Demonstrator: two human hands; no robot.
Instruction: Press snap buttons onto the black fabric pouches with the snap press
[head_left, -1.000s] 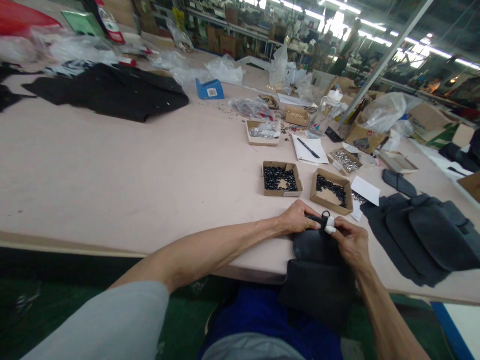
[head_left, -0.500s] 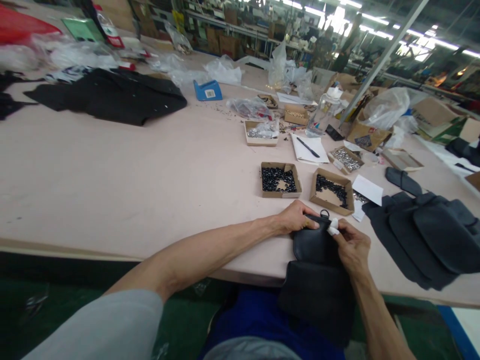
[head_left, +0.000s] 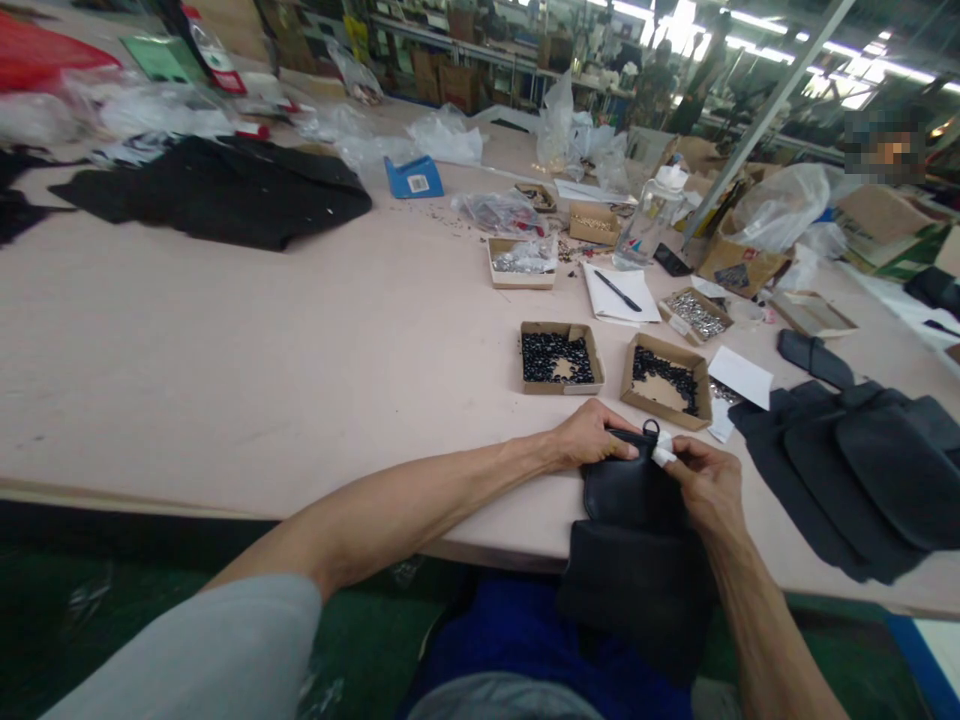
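Note:
A black leather-like pouch [head_left: 634, 490] hangs over the table's front edge, its lower part above my lap. My left hand [head_left: 594, 436] pinches its top edge, thumb on the near side. A small dark ring [head_left: 651, 428] stands up at the top of the pouch, between my hands. At the right end of that edge my right hand [head_left: 709, 478] has its fingers closed, with white wrapping on the fingertips. Whether those fingertips grip the pouch or a small part is too small to tell. Just beyond the hands sit two cardboard trays [head_left: 598, 372] [head_left: 703, 408] of small black parts.
More black pouches [head_left: 870, 470] lie stacked at the right. Farther back are a notepad with a pen [head_left: 619, 297], a tray of silver parts [head_left: 697, 316], a clear bottle [head_left: 651, 220] and an opened carton [head_left: 739, 262]. Black fabric [head_left: 225, 190] lies at the far left.
My right hand's wrapped fingertips have shifted slightly left and down beside the ring. My left hand keeps its pinch. The view has moved slightly.

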